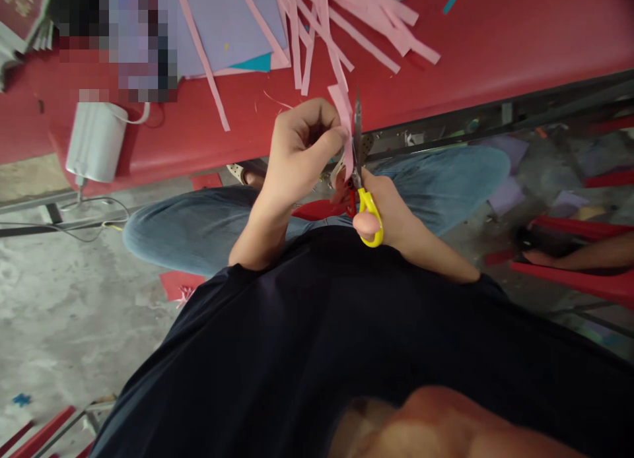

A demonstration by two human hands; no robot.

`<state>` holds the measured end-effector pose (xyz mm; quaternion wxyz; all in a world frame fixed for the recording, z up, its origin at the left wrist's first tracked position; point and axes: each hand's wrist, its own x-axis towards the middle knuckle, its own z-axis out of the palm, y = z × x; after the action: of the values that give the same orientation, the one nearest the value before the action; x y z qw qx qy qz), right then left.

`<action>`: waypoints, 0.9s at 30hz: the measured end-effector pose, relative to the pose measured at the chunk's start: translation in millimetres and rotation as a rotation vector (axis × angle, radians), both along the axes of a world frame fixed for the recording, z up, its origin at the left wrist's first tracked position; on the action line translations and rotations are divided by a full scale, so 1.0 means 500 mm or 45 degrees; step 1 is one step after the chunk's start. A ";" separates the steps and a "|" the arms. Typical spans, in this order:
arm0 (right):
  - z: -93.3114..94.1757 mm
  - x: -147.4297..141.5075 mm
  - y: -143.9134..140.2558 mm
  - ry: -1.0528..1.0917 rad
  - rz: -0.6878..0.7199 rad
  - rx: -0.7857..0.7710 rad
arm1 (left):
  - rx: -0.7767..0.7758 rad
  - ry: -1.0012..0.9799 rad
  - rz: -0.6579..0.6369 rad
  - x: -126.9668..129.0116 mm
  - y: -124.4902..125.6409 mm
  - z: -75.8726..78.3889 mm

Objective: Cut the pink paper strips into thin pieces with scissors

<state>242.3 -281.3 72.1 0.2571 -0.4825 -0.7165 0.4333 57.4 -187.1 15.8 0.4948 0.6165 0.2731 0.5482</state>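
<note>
Pink paper strip (345,125): narrow, held upright just off the near edge of the table, above the lap; lower part running down beside the blades.
Left hand (302,148): curled closed, thumb and fingertips pinching the pink paper strip near its top, touching it.
Scissors with yellow loop handles (364,194): steel blades pointing up, standing right against the strip; how far the blades are parted, not clear from this angle.
Right hand (391,210): closed around the handles, thumb through one yellow loop, sitting just below and to the right of the left hand.
Lap: blue denim jeans (198,224) on both knees, dark navy shirt (321,339) filling the lower middle of the view.
Red table top (495,42): tilted across the upper part of the view, hands just in front of its near edge.
Loose pink paper strips (356,22): heaped on the table, beyond the hands, crossing one another.
Lilac paper sheet (228,29): flat on the table, left of the heap, a teal corner showing under it.
White cylindrical device (96,141): at the table's left edge, thin cable attached.
Concrete floor (59,299): grey, scattered with red and purple paper scraps.
Another person's arm (579,255): at the right edge, well apart from both hands.
</note>
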 end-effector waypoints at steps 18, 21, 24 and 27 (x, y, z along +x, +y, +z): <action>-0.015 0.011 -0.006 0.106 0.035 0.017 | -0.131 -0.114 0.125 -0.002 -0.030 0.062; -0.013 0.011 -0.002 0.034 0.016 0.085 | -0.121 -0.112 0.108 0.001 -0.036 0.071; -0.010 0.009 0.001 -0.032 -0.003 0.137 | -0.174 -0.046 0.127 0.003 -0.033 0.061; -0.008 0.007 0.004 -0.029 -0.017 0.141 | -0.166 -0.076 0.063 0.002 -0.033 0.052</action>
<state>245.7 -279.5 68.3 0.2781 -0.4773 -0.7390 0.3856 58.3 -203.7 41.7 0.5280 0.5593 0.3085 0.5597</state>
